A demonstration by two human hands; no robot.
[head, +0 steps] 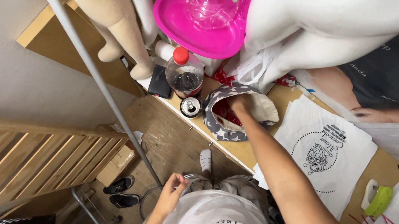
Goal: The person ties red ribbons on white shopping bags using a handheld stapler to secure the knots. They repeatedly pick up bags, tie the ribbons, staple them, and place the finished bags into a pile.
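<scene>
Two bare hands show from above. The right hand (pixel 240 104) reaches forward into a grey star-patterned cloth pouch (pixel 226 124) on the wooden tabletop (pixel 236 150), its fingers curled over the pouch's cream inner flap; the fingertips are hidden inside, so I cannot tell whether they pinch anything. Something red lies in the pouch's opening. The left hand (pixel 171 194) sits low, near the person's waist, fingers loosely bent with thumb and fingertips close together, holding nothing that can be seen. Just left of the pouch stands a drink can (pixel 191 107), touching or nearly touching it, and behind the can a clear bottle with a red cap (pixel 184 75) holding a little dark liquid. A pink plastic plate (pixel 196 28) sits farther back. A white printed cloth bag (pixel 324 152) lies flat to the right of the forearm. Another person's hand (pixel 372 115) rests at the right edge. A grey metal pole (pixel 106 91) slants across the left side.
</scene>
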